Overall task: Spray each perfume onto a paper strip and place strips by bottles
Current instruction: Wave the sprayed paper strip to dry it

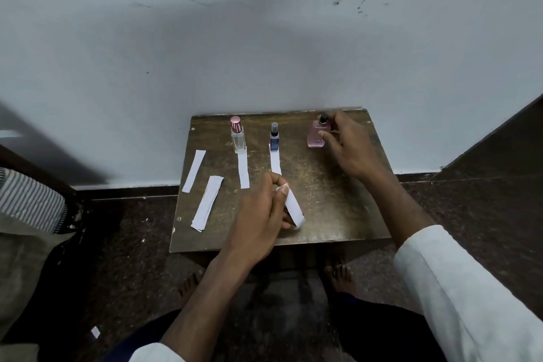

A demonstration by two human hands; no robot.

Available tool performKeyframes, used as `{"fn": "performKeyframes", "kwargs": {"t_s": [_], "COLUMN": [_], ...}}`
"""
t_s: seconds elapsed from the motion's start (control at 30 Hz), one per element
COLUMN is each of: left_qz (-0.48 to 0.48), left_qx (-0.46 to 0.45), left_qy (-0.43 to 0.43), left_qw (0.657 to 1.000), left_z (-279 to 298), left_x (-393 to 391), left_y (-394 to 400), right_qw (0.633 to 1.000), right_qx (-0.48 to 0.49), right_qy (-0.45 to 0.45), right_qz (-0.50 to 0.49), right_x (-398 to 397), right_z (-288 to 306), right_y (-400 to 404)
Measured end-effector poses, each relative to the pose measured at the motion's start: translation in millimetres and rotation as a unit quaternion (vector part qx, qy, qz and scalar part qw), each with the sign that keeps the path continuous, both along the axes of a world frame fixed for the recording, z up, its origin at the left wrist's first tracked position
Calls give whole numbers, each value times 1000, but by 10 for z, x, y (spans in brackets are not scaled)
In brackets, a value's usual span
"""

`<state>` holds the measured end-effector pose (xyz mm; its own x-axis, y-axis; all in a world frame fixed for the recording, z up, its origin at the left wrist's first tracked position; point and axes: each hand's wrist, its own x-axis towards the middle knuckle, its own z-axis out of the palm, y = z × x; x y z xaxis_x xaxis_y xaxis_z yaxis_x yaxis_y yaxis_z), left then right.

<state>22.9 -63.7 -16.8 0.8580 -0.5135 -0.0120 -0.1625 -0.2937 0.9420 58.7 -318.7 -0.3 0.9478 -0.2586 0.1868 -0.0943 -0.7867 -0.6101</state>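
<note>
From the head camera: a fresh paper strip [293,209] was pinched in the left hand [258,214] above the tabletop [338,200]. The pink perfume bottle [316,134], back right, was closed on by the right hand [349,147], thumb at its side; whether the grip was clamped could not be told. Strips already lay before the clear bottle [238,138] and blue bottle [274,138]. The nozzle would best be aimed squarely at the strip.

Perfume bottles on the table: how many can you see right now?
3, in a row along the table's back edge: clear bottle with pink cap left, blue bottle middle, pink bottle right, at the right hand. None appears hidden.
</note>
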Motion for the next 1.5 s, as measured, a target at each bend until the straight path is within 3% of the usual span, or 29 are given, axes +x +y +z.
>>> {"fn": "performKeyframes", "kwargs": {"t_s": [0.53,0.73,0.87,0.93,1.03,1.3,1.5], "left_qz": [-7,-10,-30,-39,-55,-138,-156], "left_qx": [-1,11,31,55,81,71,33], "left_qy": [-12,-24,-70,-108,-145,-129,-85], "left_qw": [1000,1000,997,992,985,979,983], "left_z": [-31,36,102,145,190,295,408], "left_x": [30,11,-63,-120,-226,-532,-899], "left_y": [29,100,182,233,303,462,670], "right_qw": [999,989,998,999,981,879,802], "right_qx": [-34,-41,-51,4,165,466,587], "right_qy": [6,-124,-38,27,91,103,107], "right_qz": [16,-62,11,29,52,-12,-20], "right_x": [-66,-495,-917,-1084,-1321,-1864,-2207], "right_z": [38,242,242,249,243,253,411], "right_y": [-3,215,707,875,1031,1250,1368]}}
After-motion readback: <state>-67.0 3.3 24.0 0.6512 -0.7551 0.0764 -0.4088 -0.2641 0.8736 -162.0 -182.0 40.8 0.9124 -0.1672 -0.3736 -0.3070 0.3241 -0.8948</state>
